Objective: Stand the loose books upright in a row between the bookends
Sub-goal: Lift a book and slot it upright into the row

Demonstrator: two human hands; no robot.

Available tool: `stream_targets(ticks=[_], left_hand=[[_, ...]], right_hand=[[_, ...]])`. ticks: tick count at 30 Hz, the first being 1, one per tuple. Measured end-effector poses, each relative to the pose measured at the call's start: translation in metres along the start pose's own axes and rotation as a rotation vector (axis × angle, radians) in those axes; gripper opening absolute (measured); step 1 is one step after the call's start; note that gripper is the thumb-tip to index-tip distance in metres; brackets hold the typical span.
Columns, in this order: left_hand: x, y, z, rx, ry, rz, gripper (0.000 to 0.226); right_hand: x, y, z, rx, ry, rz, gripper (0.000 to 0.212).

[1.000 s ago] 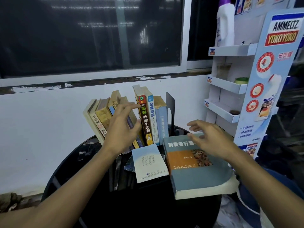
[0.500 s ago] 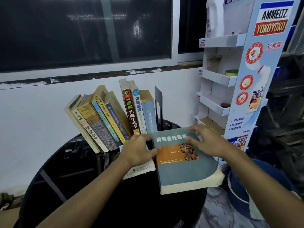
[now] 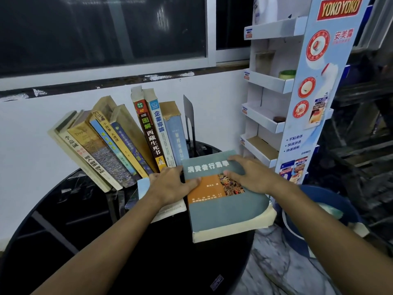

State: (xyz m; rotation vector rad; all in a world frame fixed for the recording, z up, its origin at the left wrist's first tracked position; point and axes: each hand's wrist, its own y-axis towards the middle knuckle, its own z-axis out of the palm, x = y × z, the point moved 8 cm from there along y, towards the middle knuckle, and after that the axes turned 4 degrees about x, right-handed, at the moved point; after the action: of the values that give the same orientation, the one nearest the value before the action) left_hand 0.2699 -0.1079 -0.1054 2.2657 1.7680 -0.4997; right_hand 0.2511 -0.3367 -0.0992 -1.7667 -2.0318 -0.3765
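Observation:
A thick grey-blue book [image 3: 225,211] with an orange panel lies flat on the round black table [image 3: 131,252], overhanging its right edge. My left hand [image 3: 172,186] grips its left edge, thumb on the cover. My right hand [image 3: 251,175] lies on the cover near the top right, fingers curled at the far edge. A thin pale book [image 3: 168,209] lies flat under my left wrist. Behind them several books [image 3: 119,145] lean left in a row, and three [image 3: 159,133] stand nearly upright against a black bookend [image 3: 189,122].
A white cardboard display stand [image 3: 276,86] with a blue side panel rises at the right of the table. A blue bucket [image 3: 319,226] sits on the floor below it. A white wall and a dark window are behind the books.
My left hand left the leaning books and came down onto the thick book's left edge. My right hand settled on its cover. The leaning books stayed tilted left.

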Motion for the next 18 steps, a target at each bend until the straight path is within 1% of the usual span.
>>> stream_targets(ticks=[2,4,7,10,12,18], left_hand=[[0.000,0.001,0.004,0.015,-0.067,0.000,0.056],[0.002,0.000,0.005,0.020,-0.182,0.011,0.059],[0.001,-0.006,0.006,0.011,-0.302,0.042,0.053],[-0.004,-0.015,0.000,-0.029,-0.404,0.085,0.053],[-0.010,-0.021,-0.003,-0.040,-0.516,0.108,0.048],[-0.018,-0.036,-0.020,-0.105,-0.815,0.148,0.075]], right_hand=[[0.002,-0.002,-0.001,-0.009,0.024,-0.012,0.058],[0.002,-0.003,-0.002,-0.025,0.081,-0.014,0.059],[0.000,-0.006,-0.002,-0.064,0.168,-0.008,0.062],[-0.005,-0.009,-0.001,-0.082,0.248,-0.014,0.063],[-0.008,-0.010,-0.002,-0.087,0.308,-0.013,0.064],[-0.010,-0.011,-0.012,-0.167,0.443,-0.056,0.075]])
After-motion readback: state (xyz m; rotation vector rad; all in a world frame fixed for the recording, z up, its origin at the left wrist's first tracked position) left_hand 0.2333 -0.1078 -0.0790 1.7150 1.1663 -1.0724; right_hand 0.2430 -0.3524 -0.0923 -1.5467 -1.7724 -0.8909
